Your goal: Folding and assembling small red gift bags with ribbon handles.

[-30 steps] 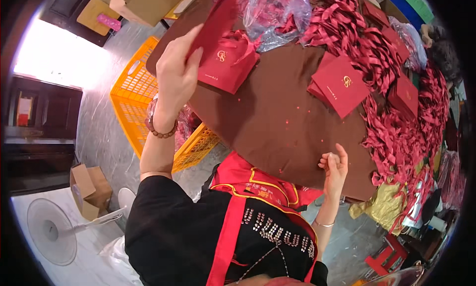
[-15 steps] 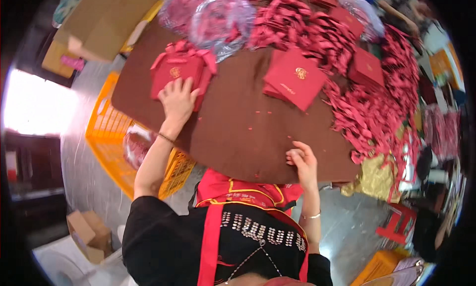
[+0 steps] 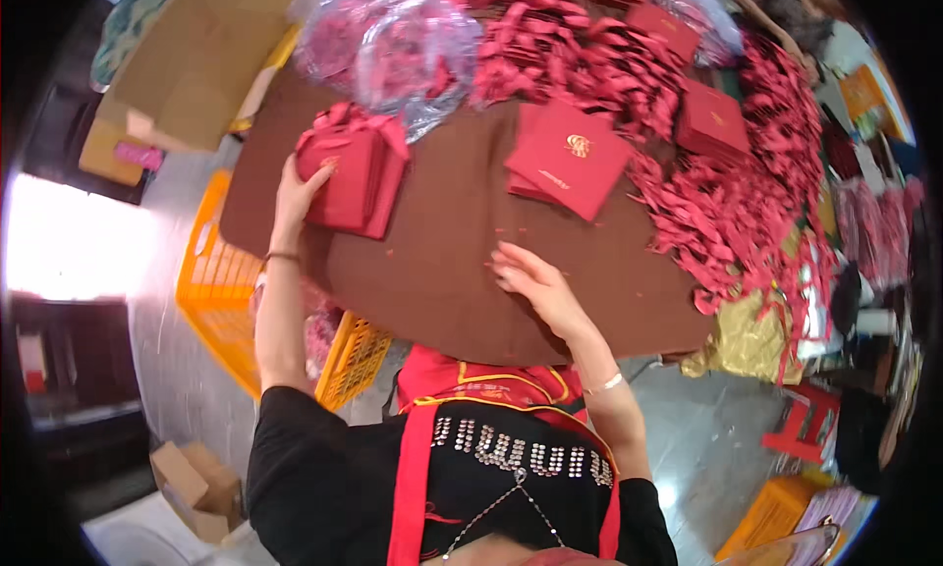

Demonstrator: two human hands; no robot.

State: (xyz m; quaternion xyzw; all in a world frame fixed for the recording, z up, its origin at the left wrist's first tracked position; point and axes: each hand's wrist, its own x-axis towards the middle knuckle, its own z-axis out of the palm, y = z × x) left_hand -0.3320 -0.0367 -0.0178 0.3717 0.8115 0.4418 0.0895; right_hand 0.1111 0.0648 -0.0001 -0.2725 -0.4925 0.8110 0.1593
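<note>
At the left of the table lies a stack of flat red gift bags (image 3: 349, 181) with pink-red ribbons along the far edge. My left hand (image 3: 295, 191) grips the stack's left side, its thumb across the top and its fingers round the edge, partly hidden. My right hand (image 3: 535, 281) hovers over the middle of the brown tabletop (image 3: 442, 271), fingers stretched out to the left and holding nothing. Beyond it sits a second pile of red square pieces (image 3: 570, 159) with a gold emblem, slightly fanned out.
Clear plastic bags (image 3: 393, 55) with red contents lie at the far left. Heaps of red ribbon (image 3: 727, 213) and more red stacks (image 3: 712, 122) cover the right side. An orange crate (image 3: 221, 271) stands below the left edge. At the far right edge, another person's arm (image 3: 771, 21) shows.
My left hand has slid from the top of the stack to its left side and now grips it; the stack is slightly turned. My right hand has moved left and farther over the table.
</note>
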